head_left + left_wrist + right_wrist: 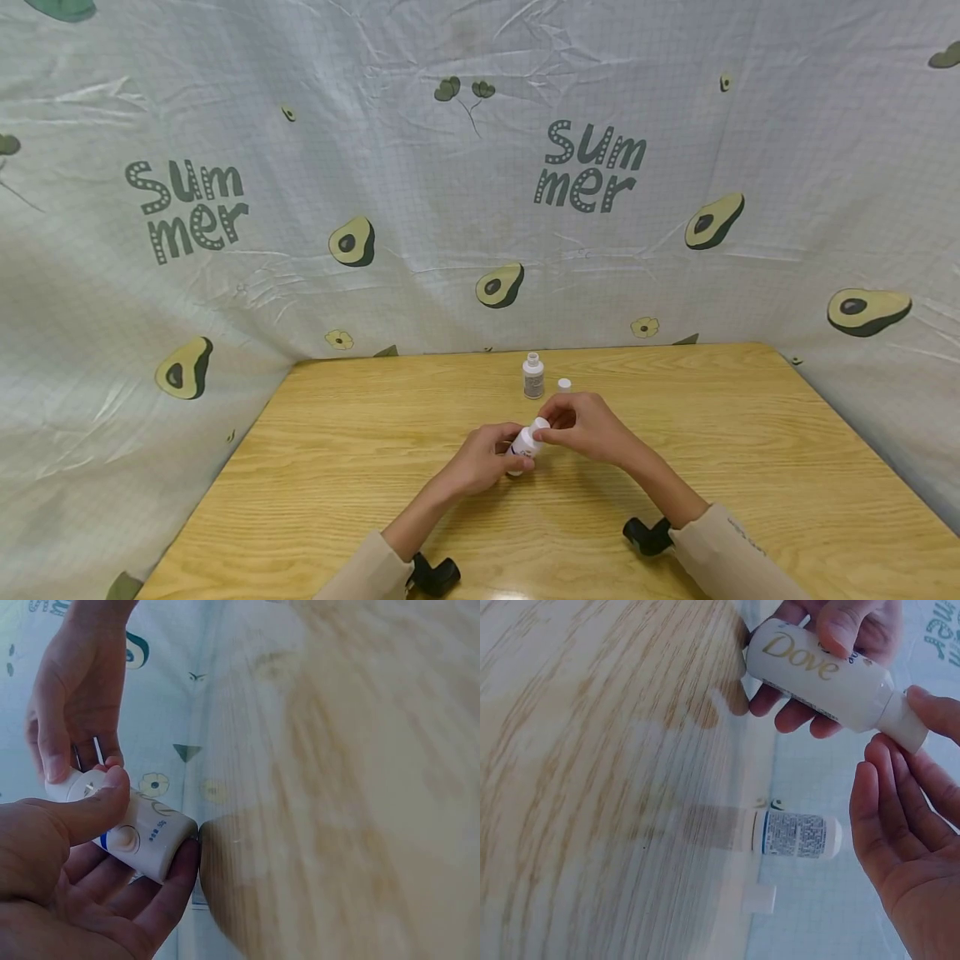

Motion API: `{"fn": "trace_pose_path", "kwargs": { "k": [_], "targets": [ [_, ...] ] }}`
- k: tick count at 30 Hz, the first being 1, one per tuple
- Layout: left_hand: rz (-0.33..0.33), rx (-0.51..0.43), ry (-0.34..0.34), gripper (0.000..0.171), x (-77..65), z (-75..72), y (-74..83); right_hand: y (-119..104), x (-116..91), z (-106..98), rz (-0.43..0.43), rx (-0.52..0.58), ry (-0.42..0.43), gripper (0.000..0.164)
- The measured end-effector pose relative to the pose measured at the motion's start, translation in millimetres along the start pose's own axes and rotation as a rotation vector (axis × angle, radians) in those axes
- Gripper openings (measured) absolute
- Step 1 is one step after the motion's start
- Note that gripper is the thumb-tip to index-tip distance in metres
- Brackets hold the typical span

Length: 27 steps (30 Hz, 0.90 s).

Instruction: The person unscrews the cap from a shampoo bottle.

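A small white bottle [806,671] lettered "Dove" is tilted above the table, in the left hand [480,460]. The left thumb lies along its side and the fingers wrap around behind and below. At the bottle's upper end, the right hand [592,429] pinches the white cap [901,724] between thumb and fingers. The cap sits at the bottle's neck; whether it is loose cannot be seen. Behind the hands, a second white bottle [533,379] stands upright with its neck bare. A loose white cap [564,385] lies to its right.
The wooden table [337,467] extends around both hands. A pale curtain [420,167] printed with avocados hangs behind it and along the sides. Black wrist-worn devices [647,536] show below both forearms.
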State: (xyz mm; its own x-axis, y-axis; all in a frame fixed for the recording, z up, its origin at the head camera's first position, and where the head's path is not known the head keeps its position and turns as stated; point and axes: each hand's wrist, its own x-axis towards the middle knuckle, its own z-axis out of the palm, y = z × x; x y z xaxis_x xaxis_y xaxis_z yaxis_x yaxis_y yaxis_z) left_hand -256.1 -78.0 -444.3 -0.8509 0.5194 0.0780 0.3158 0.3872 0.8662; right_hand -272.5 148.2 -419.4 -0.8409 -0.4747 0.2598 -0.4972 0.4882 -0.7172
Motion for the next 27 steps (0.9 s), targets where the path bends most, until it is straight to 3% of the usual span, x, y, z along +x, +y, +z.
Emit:
{"fn": "trace_pose_path", "kwargs": {
  "k": [9,27],
  "targets": [
    [0.004,0.03,-0.017,0.03,0.5,-1.4,-1.1,-4.0,-0.9,-1.4,-0.047,-0.004,-0.011,0.017],
    [-0.011,0.059,-0.001,0.04,1.8,0.7,-2.0,-1.0,-0.2,-0.6,-0.013,0.005,-0.009,0.022]
  ]
}}
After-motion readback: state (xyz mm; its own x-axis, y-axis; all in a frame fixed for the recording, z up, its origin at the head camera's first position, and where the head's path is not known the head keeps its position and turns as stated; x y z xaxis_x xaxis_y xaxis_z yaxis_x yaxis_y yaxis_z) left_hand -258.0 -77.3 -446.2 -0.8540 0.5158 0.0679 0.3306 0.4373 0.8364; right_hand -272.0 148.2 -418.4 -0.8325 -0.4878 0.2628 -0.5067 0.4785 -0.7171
